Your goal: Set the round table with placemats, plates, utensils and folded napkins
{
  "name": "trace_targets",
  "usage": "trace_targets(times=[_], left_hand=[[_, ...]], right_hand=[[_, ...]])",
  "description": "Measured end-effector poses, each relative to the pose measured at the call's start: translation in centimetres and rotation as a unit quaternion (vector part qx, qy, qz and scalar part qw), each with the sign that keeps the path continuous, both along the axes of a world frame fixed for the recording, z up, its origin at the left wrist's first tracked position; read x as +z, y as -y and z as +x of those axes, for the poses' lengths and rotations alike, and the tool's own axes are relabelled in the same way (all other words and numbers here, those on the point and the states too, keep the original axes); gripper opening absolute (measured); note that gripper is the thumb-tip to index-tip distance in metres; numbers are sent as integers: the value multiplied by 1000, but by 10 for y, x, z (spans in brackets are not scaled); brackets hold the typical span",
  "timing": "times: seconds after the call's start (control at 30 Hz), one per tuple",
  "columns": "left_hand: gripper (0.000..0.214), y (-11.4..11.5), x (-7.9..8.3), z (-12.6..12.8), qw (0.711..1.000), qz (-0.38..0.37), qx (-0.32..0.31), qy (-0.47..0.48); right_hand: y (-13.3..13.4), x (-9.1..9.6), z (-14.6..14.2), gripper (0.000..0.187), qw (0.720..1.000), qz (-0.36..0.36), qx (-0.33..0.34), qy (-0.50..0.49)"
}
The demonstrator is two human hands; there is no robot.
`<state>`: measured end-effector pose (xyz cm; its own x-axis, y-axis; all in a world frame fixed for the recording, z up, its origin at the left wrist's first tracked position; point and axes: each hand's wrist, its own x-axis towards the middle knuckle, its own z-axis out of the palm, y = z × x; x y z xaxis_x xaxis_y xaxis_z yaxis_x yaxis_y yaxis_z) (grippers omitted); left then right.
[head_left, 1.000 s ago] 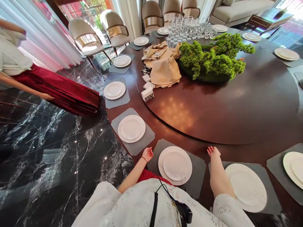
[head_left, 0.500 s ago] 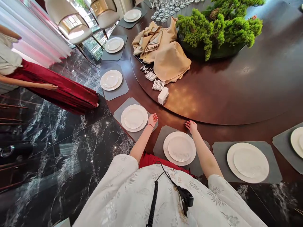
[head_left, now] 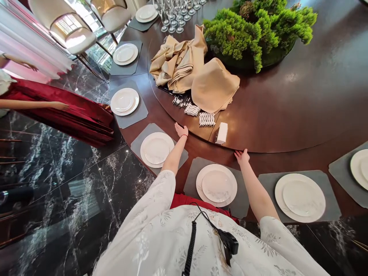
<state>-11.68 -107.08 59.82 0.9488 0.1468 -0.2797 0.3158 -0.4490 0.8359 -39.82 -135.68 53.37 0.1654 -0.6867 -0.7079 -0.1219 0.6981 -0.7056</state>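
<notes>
Two hands (head_left: 181,130) (head_left: 243,156) are beside a glossy, round turntable (head_left: 276,111).

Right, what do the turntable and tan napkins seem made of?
Turntable: perhaps wood or laminate, reddish-brown and glossy, judging by its colour and reflections. Tan napkins: likely fabric with a satiny finish, given the soft sheen and loose folds.
</notes>
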Motion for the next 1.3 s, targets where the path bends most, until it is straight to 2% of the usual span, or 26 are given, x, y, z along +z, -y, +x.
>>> trace_targets(times=[0.07, 0.17, 0.33, 0.47, 0.53, 0.6, 0.7, 0.77, 0.87, 0.97, 1.07, 1.17, 1.23, 1.3], left_hand=[[75, 0, 0, 9, 996, 79, -32, 30], [72, -1, -3, 13, 973, 199, -93, 71], [73, -5, -7, 9, 952, 272, -109, 93], [71, -3, -9, 4, 960, 270, -44, 61], [69, -3, -10, 2, 968, 250, -12, 31], [66, -5, -9, 2, 973, 229, 5, 4], [64, -15, -6, 4, 974, 226, 10, -11], [64, -20, -3, 5, 972, 236, 3, -7], [63, -22, -1, -3, 971, 241, -9, -7], [64, -16, -1, -17, 970, 242, -4, -17], [63, -12, -2, -25, 966, 256, -1, -25], [64, -17, -1, -21, 965, 262, -6, -25], [64, -24, 3, -14, 966, 258, -11, -27], [65, -30, 10, -10, 966, 257, -13, -25]], right_hand=[[14, 0, -15, 24, 1000, 7, -25, 15], [29, 0, -30, 29, 997, 10, -63, 32], [40, 0, -44, 42, 995, 7, -83, 62], [34, -3, -58, 52, 987, 17, -145, 66], [23, -5, -61, 49, 984, 24, -162, 64], [7, -6, -60, 41, 985, 23, -152, 81], [-15, -5, -51, 29, 984, 5, -130, 125], [-24, -2, -44, 22, 985, -4, -121, 121], [-24, 5, -40, 14, 987, -17, -133, 91], [-16, 14, -43, 14, 987, -30, -140, 71], [-12, 26, -46, 18, 992, -40, -109, 48], [-19, 41, -45, 22, 997, -56, -58, -1], [-28, 53, -44, 30, 995, -50, 36, -72], [-38, 67, -42, 36, 966, -55, 186, -169]])
